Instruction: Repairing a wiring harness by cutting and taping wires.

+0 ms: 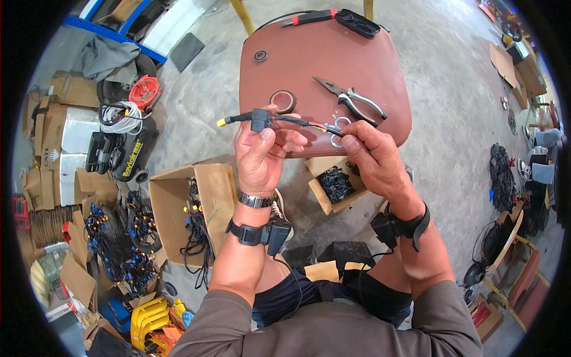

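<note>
In front of the brown padded seat (324,59), my left hand (260,152) has its fingers closed round a wire harness (291,120), near a small black block (260,120) on it. A yellow connector (222,122) ends the harness on the left, and a thin red wire hangs beside it. My right hand (375,154) pinches the harness's other end, where red and yellow wires show. Behind the harness lie silver rings (337,140), partly hidden. On the seat lie a roll of dark tape (282,102) and pliers (351,98) with black-and-white handles.
A small ring (260,56) and a red-and-black tool (309,18) lie farther back on the seat. Below are a cardboard box (163,208) with cables and a smaller carton (319,194) of black parts. Tangled harnesses (116,247) lie at the left.
</note>
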A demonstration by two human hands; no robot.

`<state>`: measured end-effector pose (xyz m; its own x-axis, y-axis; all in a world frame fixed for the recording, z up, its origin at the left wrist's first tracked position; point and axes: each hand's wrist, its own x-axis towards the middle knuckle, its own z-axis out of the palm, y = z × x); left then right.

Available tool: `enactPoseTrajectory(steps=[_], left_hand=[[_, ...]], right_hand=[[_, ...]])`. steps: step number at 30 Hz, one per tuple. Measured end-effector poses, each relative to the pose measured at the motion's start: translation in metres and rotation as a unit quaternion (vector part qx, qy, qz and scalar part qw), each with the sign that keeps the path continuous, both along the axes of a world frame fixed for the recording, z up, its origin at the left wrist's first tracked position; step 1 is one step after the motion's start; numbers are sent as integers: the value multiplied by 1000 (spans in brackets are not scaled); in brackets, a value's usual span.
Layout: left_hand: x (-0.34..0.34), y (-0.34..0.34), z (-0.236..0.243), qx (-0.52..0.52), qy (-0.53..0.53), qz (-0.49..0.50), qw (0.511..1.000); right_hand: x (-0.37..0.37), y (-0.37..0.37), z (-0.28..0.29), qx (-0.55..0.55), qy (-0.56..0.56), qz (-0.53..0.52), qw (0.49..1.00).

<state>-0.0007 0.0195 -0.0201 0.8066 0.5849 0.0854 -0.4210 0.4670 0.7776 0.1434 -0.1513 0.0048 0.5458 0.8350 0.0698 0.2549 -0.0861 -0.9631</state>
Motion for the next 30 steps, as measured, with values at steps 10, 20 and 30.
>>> enactPoseTrajectory(steps=[10, 20, 30], left_hand=[[-19, -10, 4, 71, 38, 92, 993], [-37, -13, 17, 49, -15, 3, 999], [-41, -4, 12, -77, -79, -105, 988]], right_hand=[[-7, -1, 6, 77, -251, -25, 965], [-16, -20, 38, -25, -116, 73, 990], [-32, -31, 39, -39, 405, 291, 866]])
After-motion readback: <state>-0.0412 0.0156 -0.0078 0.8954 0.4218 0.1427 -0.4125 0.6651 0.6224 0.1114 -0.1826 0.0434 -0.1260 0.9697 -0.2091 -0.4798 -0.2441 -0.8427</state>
